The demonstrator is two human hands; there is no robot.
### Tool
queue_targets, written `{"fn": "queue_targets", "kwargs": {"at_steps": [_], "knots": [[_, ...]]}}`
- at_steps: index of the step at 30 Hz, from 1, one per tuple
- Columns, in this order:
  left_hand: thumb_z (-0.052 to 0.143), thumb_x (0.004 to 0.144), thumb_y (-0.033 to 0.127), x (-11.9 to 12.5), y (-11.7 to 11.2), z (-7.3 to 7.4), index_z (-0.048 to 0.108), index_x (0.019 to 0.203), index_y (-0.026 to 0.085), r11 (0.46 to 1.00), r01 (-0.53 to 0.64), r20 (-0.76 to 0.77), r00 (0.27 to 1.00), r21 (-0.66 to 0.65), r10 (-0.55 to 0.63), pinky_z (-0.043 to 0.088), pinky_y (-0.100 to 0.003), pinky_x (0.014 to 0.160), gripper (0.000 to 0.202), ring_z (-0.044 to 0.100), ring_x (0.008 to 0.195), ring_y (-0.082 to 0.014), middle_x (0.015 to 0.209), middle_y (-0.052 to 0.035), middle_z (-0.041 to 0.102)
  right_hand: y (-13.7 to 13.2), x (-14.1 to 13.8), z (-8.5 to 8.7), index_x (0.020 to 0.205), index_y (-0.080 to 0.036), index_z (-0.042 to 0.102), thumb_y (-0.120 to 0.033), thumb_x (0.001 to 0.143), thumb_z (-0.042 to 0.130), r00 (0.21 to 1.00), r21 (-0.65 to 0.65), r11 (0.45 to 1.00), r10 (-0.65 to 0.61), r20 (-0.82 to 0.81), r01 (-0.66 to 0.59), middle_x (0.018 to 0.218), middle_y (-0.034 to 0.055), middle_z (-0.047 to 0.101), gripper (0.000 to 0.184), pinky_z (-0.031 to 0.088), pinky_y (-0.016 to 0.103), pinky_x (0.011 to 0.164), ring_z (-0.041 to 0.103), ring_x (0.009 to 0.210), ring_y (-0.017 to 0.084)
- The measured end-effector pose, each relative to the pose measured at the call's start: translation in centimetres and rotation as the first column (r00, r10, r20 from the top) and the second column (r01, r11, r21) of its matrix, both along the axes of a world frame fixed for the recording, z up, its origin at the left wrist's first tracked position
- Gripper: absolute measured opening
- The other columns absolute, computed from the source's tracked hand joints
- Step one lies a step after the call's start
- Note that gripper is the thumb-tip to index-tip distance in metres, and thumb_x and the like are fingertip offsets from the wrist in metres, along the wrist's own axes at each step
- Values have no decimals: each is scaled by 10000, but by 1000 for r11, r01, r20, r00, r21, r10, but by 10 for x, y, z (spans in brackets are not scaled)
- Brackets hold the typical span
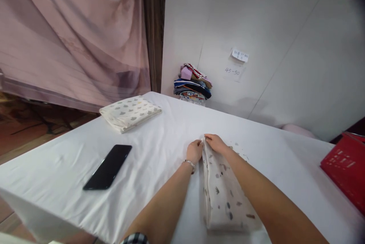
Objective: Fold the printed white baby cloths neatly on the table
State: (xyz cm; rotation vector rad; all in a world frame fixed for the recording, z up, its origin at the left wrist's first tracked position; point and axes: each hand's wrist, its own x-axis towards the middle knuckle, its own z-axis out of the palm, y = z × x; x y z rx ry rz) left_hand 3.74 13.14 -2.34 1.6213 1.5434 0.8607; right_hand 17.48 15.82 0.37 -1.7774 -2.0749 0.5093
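A white cloth with small grey and brown prints (225, 194) lies folded in layers on the table in front of me. My left hand (195, 151) pinches its far left corner, with a bracelet on that wrist. Right beside it, my right hand (216, 143) grips the same far edge, thumb and fingers closed on the fabric. The two hands almost touch at the corner. My right forearm passes over the cloth and hides part of its right side.
A black phone (108, 167) lies on the white-covered table (159, 152) at left. Behind it sits a folded cloth with grey prints (129, 113). A stack of folded clothes (192, 82) stands beyond the far edge by the wall. A red bag-like object (346, 171) is at right.
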Motion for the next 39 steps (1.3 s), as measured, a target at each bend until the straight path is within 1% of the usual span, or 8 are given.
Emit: {"fn": "queue_targets", "kwargs": {"at_steps": [3,8,17,23,27,32,35,39], "knots": [[472,833,213,-2,4,-4,658,1019,177,1000,5,49,999,-6,-5,432,-232,848,265,606,968,-157,1028,-50,678,3,0,-1,1092,-179,631,-170,781,450,999,-15,1000,6,-50,-7,1132,35,635,361,381,282,944,548,1070,179],[510,787,152,1,9,-6,662,1015,147,999,-32,100,994,-23,34,446,-237,832,274,620,934,-164,989,-77,687,5,2,-1,921,-164,671,-154,734,485,992,-20,1000,7,-126,-9,933,44,684,264,427,299,854,595,916,187],[536,772,131,3,12,-5,665,974,158,997,-62,166,984,-48,69,460,-242,810,241,636,877,-157,943,-70,695,7,7,9,893,-156,666,-175,726,487,978,-90,992,75,-194,-94,890,37,680,245,435,267,788,593,843,160],[517,767,118,2,10,-2,674,963,155,998,-58,168,984,-35,63,456,-247,802,254,632,885,-165,946,-73,695,17,3,2,877,-153,678,-168,734,482,985,-107,988,92,-144,-108,851,40,684,243,439,289,775,589,808,167],[488,801,166,1,8,0,692,909,167,999,-50,146,988,-16,52,445,-253,787,231,626,876,-171,927,-71,698,17,2,-1,896,-180,688,-163,751,468,986,-104,988,100,-130,-114,869,22,694,264,447,286,789,599,824,165],[540,809,333,2,8,2,687,898,165,999,-29,124,992,-21,31,439,-252,711,241,625,810,-175,883,-76,697,12,0,-1,930,-195,699,-142,743,472,989,-80,991,99,-109,-108,937,18,698,299,444,299,848,609,897,178],[599,772,305,3,10,1,670,955,149,997,-42,109,993,-57,48,436,-244,726,252,623,834,-171,921,-89,691,10,-1,-1,999,-196,680,-155,760,474,992,-44,995,81,-96,-85,1053,33,669,317,406,318,928,580,1008,185],[597,768,269,4,12,-1,665,966,138,997,-59,99,993,-51,64,438,-245,746,247,624,860,-174,938,-97,688,-2,-2,-4,1163,-146,584,-207,813,456,999,147,989,16,-31,-12,1270,85,535,378,280,350,1048,417,1225,200]]}}
